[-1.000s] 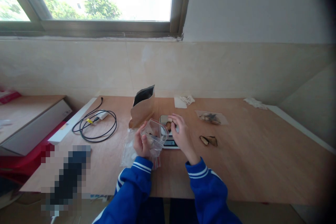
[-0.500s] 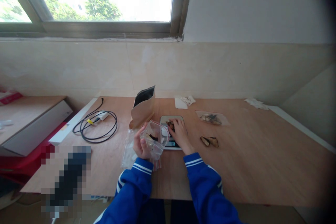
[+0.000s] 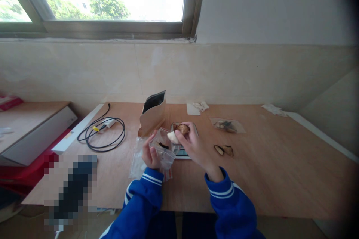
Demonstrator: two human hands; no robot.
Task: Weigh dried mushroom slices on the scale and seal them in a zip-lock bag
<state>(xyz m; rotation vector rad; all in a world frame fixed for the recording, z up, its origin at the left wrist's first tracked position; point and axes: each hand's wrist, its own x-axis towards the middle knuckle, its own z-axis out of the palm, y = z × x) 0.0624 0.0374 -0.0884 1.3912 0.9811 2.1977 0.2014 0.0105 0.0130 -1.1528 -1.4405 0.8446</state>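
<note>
My left hand (image 3: 150,154) grips a clear zip bag (image 3: 167,160) with its mouth spread toward the right; a dark strip and a pale piece lie inside. My right hand (image 3: 193,144) pinches a wrinkled brown dried piece (image 3: 183,129), mushroom-like, and a smooth white piece (image 3: 173,138) at the bag's mouth. Beneath that hand is a kitchen scale (image 3: 183,153), its pan mostly hidden. Two dark-edged dried slices (image 3: 224,150) lie on the table to the right. More clear plastic bags (image 3: 137,162) lie under my left hand.
An open brown paper pouch (image 3: 153,115) stands behind the bag. A filled clear packet (image 3: 227,124) lies at right. Coiled black cable (image 3: 101,133) sits at left, near a pixelated dark object (image 3: 75,186). Crumpled tissue (image 3: 201,106) and white paper (image 3: 193,109) lie at the back.
My right hand has lifted the brown piece and a white piece off the scale and moved them slightly left to the bag's mouth. My left hand stays put with the bag.
</note>
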